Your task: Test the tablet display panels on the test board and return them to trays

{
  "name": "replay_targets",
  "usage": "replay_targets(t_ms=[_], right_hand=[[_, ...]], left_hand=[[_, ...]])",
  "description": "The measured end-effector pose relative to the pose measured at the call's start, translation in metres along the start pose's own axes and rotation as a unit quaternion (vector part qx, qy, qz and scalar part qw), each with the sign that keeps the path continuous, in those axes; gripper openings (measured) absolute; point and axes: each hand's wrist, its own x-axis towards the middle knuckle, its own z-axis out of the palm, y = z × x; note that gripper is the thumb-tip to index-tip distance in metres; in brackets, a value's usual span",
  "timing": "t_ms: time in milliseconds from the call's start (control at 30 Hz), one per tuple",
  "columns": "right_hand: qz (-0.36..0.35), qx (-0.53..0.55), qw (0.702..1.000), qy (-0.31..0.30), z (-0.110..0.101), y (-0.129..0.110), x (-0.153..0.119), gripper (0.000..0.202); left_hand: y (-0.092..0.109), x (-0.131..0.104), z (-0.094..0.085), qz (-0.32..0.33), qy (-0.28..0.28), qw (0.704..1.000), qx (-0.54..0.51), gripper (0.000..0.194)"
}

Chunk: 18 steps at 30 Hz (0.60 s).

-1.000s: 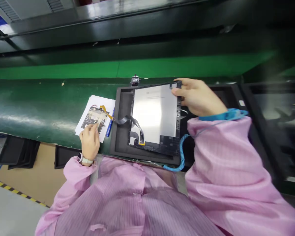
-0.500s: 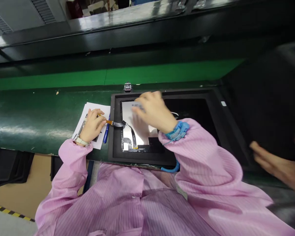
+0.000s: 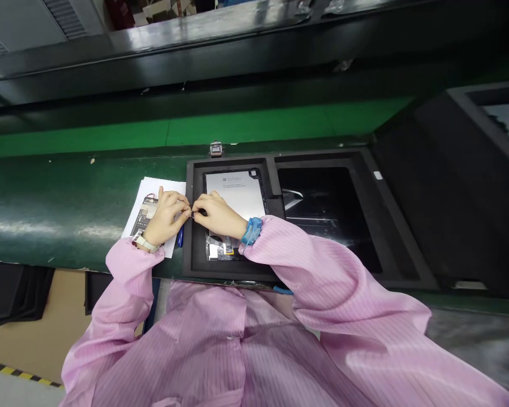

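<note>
My left hand [image 3: 164, 219] and my right hand [image 3: 218, 216] meet over the left edge of a black foam tray [image 3: 189, 257]. Fingers of both are pinched on a flex cable [image 3: 192, 215], of which only a small dark end shows between the fingertips. In the tray's left recess lies a silver-backed display panel [image 3: 235, 195], partly covered by my right hand. Beneath my left hand, a printed circuit sheet or board [image 3: 142, 219] rests on white paper [image 3: 131, 217]. A blue pen [image 3: 180, 237] lies between paper and tray.
The tray's right recess holds a dark glossy panel [image 3: 322, 198]. A small metal device with a display [image 3: 216, 148] stands behind the tray. More black foam trays [image 3: 441, 186] lean at the right. The green bench edge [image 3: 68, 265] runs in front; a coiled blue cord [image 3: 282, 290] hangs there.
My right hand came left and down from above the display panel to meet my left hand at the cable. The other person's hands at the right have left the view.
</note>
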Motion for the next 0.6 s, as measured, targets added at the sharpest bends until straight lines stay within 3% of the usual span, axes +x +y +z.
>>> replay_targets(t_ms=[333,400,467,533,567,600], right_hand=[[0.004,0.092,0.996,0.002,-0.003,0.003,0.004,0.016],[0.002,0.125,0.992,-0.007,-0.016,0.004,0.001,0.017],[0.012,0.159,0.987,0.0,-0.037,0.01,-0.004,0.022],[0.047,0.159,0.985,0.05,-0.061,0.02,-0.008,0.028],[0.069,0.129,0.985,0.086,-0.072,0.027,-0.009,0.03],[0.089,0.079,0.986,0.118,-0.082,0.034,-0.01,0.034]], left_hand=[[0.001,0.004,0.0,-0.048,0.013,0.999,0.007,0.024],[-0.003,0.004,-0.002,-0.093,0.078,0.993,0.0,0.023],[-0.001,0.0,-0.004,-0.157,0.217,0.963,0.007,0.023],[0.016,-0.009,-0.006,-0.182,0.338,0.923,0.029,0.04],[0.029,-0.015,-0.005,-0.169,0.361,0.916,0.039,0.05],[0.045,-0.021,-0.003,-0.137,0.348,0.926,0.047,0.058]])
